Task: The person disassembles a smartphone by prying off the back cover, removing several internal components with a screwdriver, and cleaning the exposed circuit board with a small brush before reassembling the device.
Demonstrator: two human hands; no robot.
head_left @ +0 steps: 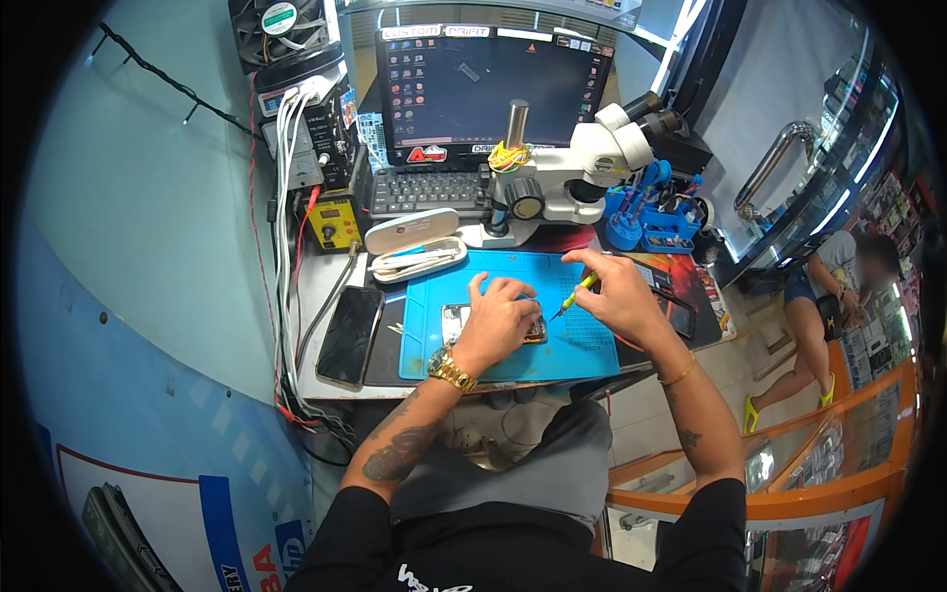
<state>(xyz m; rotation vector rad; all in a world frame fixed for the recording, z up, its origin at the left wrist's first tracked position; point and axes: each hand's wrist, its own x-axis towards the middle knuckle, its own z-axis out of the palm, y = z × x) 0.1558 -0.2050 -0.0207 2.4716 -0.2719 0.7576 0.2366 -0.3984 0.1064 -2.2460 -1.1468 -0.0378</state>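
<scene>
My left hand (501, 316) is over a disassembled phone (456, 326) on a blue silicone mat (429, 360), its bent fingers apart and touching the phone, partly covering it. My right hand (612, 296) grips a slim yellow tool (582, 293), a screwdriver or similar, its dark tip pointing down toward the mat just right of the phone. Left of the mat lies a black phone (350, 335); behind it sits an open white case (414, 257) holding thin tools.
A microscope (533, 197), monitor (493, 89) and keyboard (424, 194) stand behind the mat. A yellow-fronted device (335, 222) and cables crowd the left. A blue organizer (651, 222) and dark devices (676, 316) occupy the right. A seated person (819, 316) is beyond, near glass cases.
</scene>
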